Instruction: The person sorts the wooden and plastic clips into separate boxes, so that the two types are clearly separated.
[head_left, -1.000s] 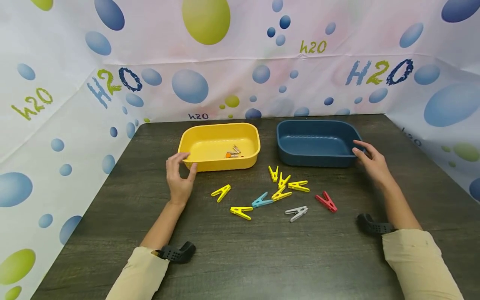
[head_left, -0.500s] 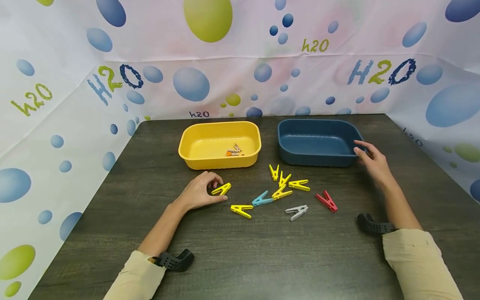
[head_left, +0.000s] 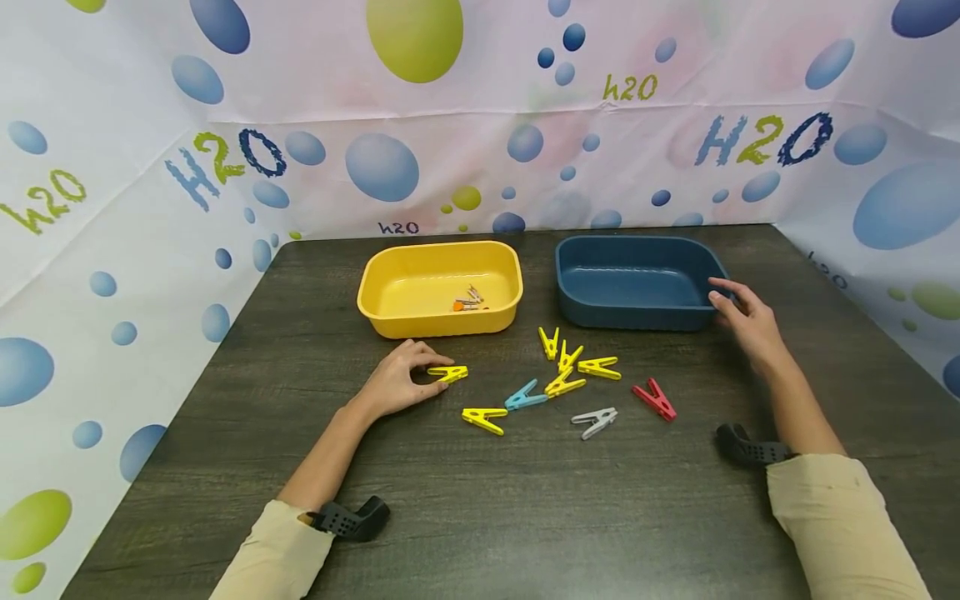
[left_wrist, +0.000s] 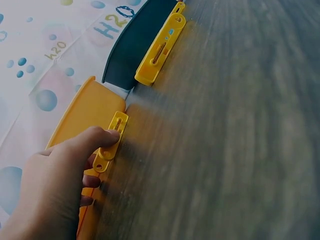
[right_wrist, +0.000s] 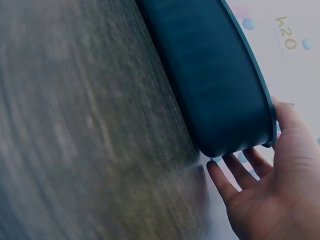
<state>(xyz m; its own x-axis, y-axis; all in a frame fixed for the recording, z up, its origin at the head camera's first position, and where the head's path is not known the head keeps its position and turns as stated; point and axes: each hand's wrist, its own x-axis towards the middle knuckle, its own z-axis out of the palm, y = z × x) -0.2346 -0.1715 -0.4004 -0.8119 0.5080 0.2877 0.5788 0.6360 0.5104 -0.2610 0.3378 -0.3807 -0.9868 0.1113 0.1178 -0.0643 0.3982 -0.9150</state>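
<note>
My left hand (head_left: 401, 379) pinches a yellow clothespin (head_left: 454, 374) between thumb and fingers, in front of the yellow bin (head_left: 442, 327). In the left wrist view, the thumb lies across the clothespin's (left_wrist: 119, 125) side. My right hand (head_left: 752, 329) rests with relaxed fingers at the right front corner of the dark blue bin (head_left: 637, 317); in the right wrist view its fingertips are right at the bin's rim and end wall. Further clothespins lie on the table: several yellow ones (head_left: 483, 419), a light blue one (head_left: 525, 396), a grey one (head_left: 596, 422) and a red one (head_left: 655, 400).
A few small orange and metallic pieces (head_left: 468, 302) lie inside the yellow bin. Both bins stand side by side at the back of the dark wooden table (head_left: 540, 517), near a white sheet (head_left: 315, 75) printed with bubbles.
My left hand has come from the yellow bin's front left corner down to the nearest yellow clothespin and taken hold of it, turning it slightly. My right hand has stayed at the blue bin.
</note>
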